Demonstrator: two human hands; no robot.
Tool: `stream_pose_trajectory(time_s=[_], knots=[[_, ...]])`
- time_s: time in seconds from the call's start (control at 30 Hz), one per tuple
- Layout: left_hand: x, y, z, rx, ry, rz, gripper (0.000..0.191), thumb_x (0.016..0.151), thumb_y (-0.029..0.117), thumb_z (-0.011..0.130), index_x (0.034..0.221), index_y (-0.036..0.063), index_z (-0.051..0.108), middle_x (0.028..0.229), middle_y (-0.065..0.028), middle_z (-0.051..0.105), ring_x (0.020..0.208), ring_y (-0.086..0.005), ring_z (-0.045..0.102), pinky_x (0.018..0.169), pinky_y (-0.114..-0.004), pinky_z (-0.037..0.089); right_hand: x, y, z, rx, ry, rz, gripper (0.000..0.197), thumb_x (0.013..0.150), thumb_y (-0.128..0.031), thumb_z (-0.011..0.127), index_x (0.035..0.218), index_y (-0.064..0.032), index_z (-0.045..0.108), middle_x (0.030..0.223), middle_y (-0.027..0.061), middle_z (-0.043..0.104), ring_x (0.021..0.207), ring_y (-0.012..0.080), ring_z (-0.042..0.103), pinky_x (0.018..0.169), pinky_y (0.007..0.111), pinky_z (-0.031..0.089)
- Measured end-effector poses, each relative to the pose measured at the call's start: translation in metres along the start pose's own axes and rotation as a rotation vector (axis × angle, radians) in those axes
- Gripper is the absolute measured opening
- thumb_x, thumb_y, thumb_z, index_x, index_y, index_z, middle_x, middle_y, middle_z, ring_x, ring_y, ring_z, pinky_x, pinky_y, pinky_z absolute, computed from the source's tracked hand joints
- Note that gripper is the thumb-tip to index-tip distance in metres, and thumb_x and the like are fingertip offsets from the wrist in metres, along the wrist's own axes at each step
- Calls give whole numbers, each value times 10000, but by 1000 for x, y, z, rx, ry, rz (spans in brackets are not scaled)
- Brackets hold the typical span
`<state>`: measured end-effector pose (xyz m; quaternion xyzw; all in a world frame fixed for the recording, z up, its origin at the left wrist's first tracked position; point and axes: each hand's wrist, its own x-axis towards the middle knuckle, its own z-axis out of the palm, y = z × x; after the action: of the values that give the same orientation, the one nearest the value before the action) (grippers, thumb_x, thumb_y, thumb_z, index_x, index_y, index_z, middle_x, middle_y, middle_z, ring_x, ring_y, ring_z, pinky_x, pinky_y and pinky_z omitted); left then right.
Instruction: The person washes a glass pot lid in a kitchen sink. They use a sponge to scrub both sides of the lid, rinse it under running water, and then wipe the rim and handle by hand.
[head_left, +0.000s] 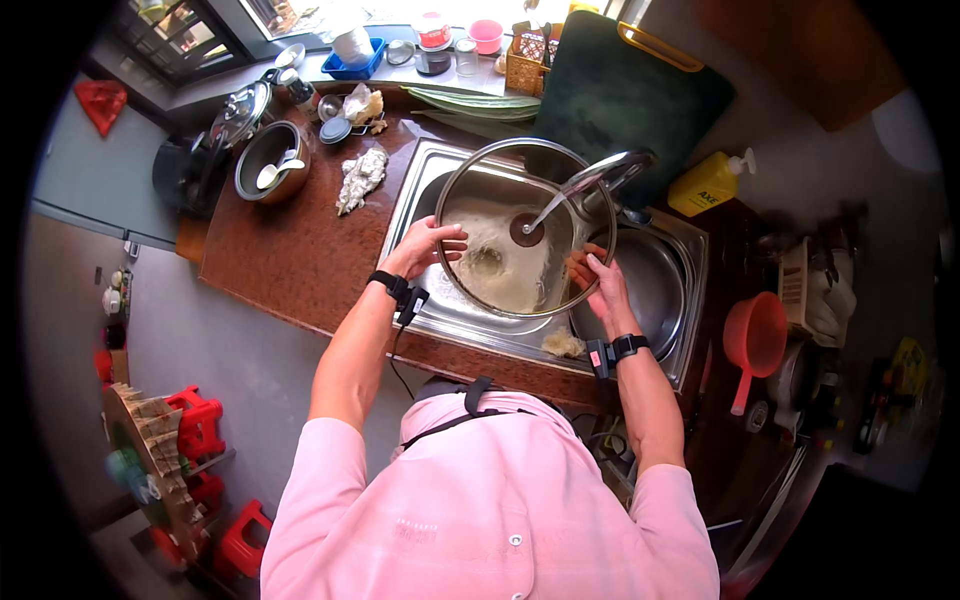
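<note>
A round glass pot lid (526, 234) with a metal rim is held over the left basin of a stainless steel sink (420, 292). My left hand (429, 246) grips its left edge, fingers bent around the rim. My right hand (600, 279) holds the lower right edge, and its fingers show through the glass. Water runs from the chrome faucet (611, 171) onto the knob at the lid's middle. Through the glass I see the wet basin with its drain. A metal basin (637, 289) sits in the right bowl, partly behind my right hand.
A loofah piece (562, 343) lies on the sink's front ledge. On the left counter stand an inner pot (271, 161) with white spoons and a crumpled cloth (363, 180). A dark green cutting board (630, 105), a yellow soap bottle (709, 184) and a red dipper (755, 337) surround the sink.
</note>
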<state>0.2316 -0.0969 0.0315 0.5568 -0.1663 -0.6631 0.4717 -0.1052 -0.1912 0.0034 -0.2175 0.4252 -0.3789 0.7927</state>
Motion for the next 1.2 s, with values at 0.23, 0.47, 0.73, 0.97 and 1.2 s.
stream_pose_trajectory(time_s=[0.23, 0.47, 0.73, 0.97, 1.2], knots=[[-13, -14, -9, -177, 32, -24, 278, 898, 91, 606, 1168, 83, 540, 933, -124, 646, 887, -285, 663, 813, -469, 572, 31, 9, 27, -47, 62, -21, 232, 875, -179, 657, 1049, -40, 593, 940, 135, 685, 809, 238, 696, 675, 310, 581], [-43, -36, -11, -365, -62, 113, 468, 930, 75, 542, 1381, 102, 420, 1399, -175, 442, 1142, -408, 556, 921, -545, 515, 62, 26, 38, -266, 109, -48, 316, 899, -251, 624, 1100, -12, 574, 971, 150, 665, 871, 258, 674, 760, 349, 558], [-65, -75, 20, -524, 127, 289, 465, 930, 26, 492, 1381, 101, 403, 1346, -163, 489, 1137, -385, 562, 933, -541, 506, 20, 68, 57, -1670, 71, -793, 808, 887, -359, 576, 1443, 85, 192, 1524, 282, 136, 1420, 412, 138, 1168, 443, 126], [-57, -81, 43, -561, 251, 379, 480, 919, 9, 493, 1378, 125, 409, 1358, -128, 483, 1145, -324, 561, 937, -499, 502, -45, 134, 92, -1609, -355, -701, 778, 941, -448, 443, 1449, 86, 193, 1520, 277, 177, 1433, 374, 150, 1172, 441, 109], [-65, -83, 47, -624, 301, 361, 494, 902, -25, 477, 1367, 131, 419, 1354, -118, 483, 1157, -322, 555, 945, -504, 493, -52, 116, 76, -1612, -437, -724, 763, 940, -462, 441, 1444, 72, 232, 1520, 257, 203, 1431, 349, 180, 1167, 454, 112]])
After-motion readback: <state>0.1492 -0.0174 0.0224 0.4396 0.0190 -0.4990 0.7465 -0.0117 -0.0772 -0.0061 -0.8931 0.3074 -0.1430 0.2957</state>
